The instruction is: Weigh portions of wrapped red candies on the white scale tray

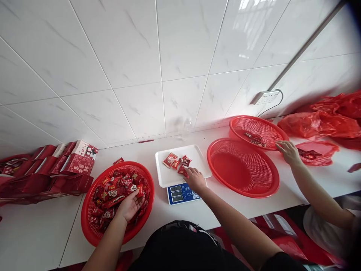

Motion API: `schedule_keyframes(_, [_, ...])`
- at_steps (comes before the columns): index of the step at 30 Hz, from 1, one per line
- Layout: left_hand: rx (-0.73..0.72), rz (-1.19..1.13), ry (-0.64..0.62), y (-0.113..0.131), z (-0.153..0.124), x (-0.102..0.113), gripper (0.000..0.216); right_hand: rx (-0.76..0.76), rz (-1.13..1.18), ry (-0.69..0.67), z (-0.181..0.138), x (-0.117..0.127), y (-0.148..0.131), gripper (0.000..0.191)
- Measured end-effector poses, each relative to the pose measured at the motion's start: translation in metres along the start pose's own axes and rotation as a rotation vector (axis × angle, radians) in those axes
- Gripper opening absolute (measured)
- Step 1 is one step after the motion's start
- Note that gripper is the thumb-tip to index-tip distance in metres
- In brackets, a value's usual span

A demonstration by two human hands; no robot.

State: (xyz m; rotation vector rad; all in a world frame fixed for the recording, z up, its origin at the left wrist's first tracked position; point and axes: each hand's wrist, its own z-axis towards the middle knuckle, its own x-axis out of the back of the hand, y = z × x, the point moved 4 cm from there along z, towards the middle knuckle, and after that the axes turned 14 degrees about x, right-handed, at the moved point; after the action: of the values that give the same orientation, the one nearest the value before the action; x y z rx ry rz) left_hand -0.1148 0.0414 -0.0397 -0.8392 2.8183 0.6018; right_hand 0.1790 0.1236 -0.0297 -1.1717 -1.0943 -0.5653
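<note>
My left hand (pixel 131 206) is palm up over the red basket (pixel 151 188) of red wrapped candies (pixel 113 192). A small red wrapped candy (pixel 140 191) is between its curled fingers and thumb. My right hand (pixel 195 180) reaches over the front of the white scale tray (pixel 160 177), its fingertips closed on a red wrapped candy (pixel 183 171). Several other red packets (pixel 170 160) lie on the tray. Below it shows the blue panel of the digital scale (pixel 173 200), partly covered by my right hand and forearm; its readings are too dim to make out.
To the right stands a red basket (pixel 242 169), with another basket (pixel 234 130) behind it holding a few packets. A co-worker's hand (pixel 288 151) touches that rear basket. Red plastic bags (pixel 318 124) lie far right, gift boxes (pixel 80 158) at left. A power strip (pixel 265 98) hangs on the wall.
</note>
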Motion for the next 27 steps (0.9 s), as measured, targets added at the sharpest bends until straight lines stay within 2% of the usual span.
schedule_keyframes(7, [-0.016,-0.082,-0.031,-0.006,-0.005,-0.001,0.006,-0.001,0.044,0.038,0.004,-0.001,0.010,0.038])
schedule_keyframes(11, [-0.007,-0.092,-0.030,-0.007,-0.003,-0.002,0.007,-0.043,0.086,0.123,-0.005,0.012,0.025,0.032])
schedule_keyframes(13, [-0.001,-0.086,-0.029,-0.007,-0.003,-0.003,0.007,-0.102,0.105,0.195,-0.012,0.025,0.041,0.033])
schedule_keyframes(17, [-0.004,-0.075,-0.037,-0.006,-0.005,-0.005,0.006,-0.289,0.142,0.433,-0.033,0.060,0.089,0.033])
schedule_keyframes(21, [-0.003,-0.066,-0.034,-0.006,-0.007,-0.007,0.006,-0.434,-0.001,0.545,-0.049,0.082,0.125,0.038])
schedule_keyframes(24, [0.001,-0.060,-0.037,-0.007,-0.007,-0.009,0.005,-0.343,-0.111,0.517,-0.042,0.078,0.120,0.040])
schedule_keyframes(27, [0.001,-0.056,-0.037,-0.009,-0.007,-0.011,0.006,-0.152,-0.124,0.356,-0.018,0.057,0.091,0.040])
